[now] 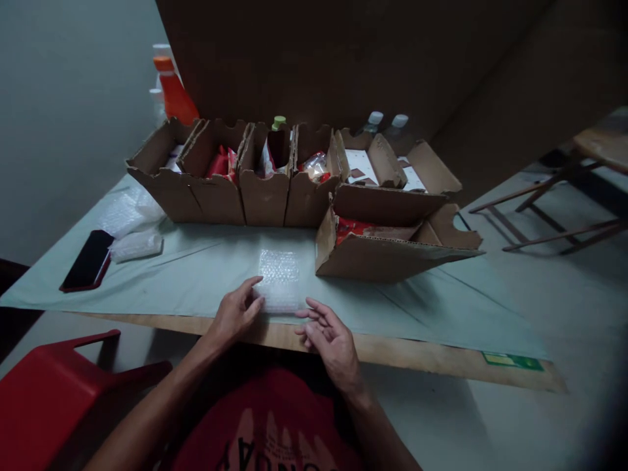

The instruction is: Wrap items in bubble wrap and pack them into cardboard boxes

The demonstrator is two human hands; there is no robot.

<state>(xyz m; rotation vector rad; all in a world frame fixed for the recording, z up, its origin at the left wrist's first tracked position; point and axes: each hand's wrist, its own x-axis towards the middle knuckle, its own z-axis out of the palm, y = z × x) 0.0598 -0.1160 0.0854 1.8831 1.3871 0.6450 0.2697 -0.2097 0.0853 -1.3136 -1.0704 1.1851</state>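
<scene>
A small rectangular piece of bubble wrap (279, 278) lies flat on the table near its front edge. At its left side is my left hand (238, 307), thumb and index finger apart, the fingertips at the edge of the wrap. My right hand (331, 337) is just off the lower right corner, palm turned inward, fingers loosely spread with nothing in them. Beyond the wrap stands a row of cardboard bins (265, 199) holding red packets, white boxes and other packaged goods. One more cardboard bin (392, 258) with red packets inside sits in front, to the right.
More bubble wrap (122, 210) and a phone (87, 260) lie at the left of the cloth-covered table (196, 281). Several bottles, one an orange bottle (175, 95), stand behind the bins. A red plastic stool (53, 399) is at lower left, a wooden stand (564, 190) at right.
</scene>
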